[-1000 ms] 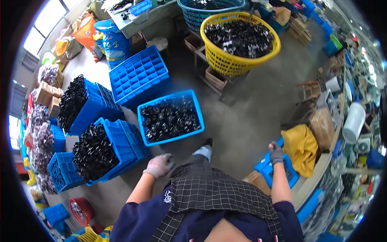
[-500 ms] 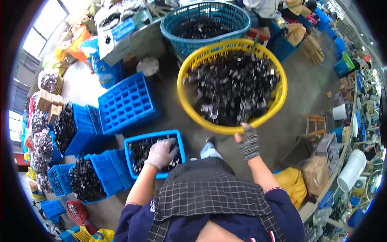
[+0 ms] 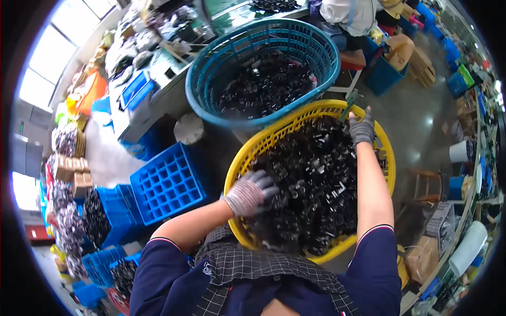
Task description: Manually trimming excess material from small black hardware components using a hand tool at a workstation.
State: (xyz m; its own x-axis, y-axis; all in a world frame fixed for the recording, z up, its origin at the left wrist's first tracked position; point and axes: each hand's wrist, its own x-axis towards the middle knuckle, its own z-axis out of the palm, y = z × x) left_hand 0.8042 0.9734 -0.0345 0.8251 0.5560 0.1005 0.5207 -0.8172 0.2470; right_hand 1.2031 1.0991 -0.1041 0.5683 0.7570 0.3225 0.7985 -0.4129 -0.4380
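A large yellow basket (image 3: 232,176) full of small black plastic parts (image 3: 311,181) stands right in front of me. My left hand (image 3: 250,194), in a striped light glove, is over the parts at the basket's left side. Its fingers are apart and a little blurred, and no part shows held in them. At the far right rim my right hand (image 3: 362,128), in a grey glove with bare fingertips, lies with thumb and forefinger apart. A green strip (image 3: 348,105) is on the rim beside that thumb.
Behind stands a teal basket (image 3: 197,102) with more black parts. To the left are an upright blue divided crate (image 3: 167,181) and other blue crates of parts. A round stool (image 3: 188,129) stands by the bench. A wooden stool (image 3: 428,185) and cartons (image 3: 423,258) are on the right.
My left hand has left the small blue crate and is now over the yellow basket. My right hand has gone from the near rim to the far right rim. The basket appears closer.
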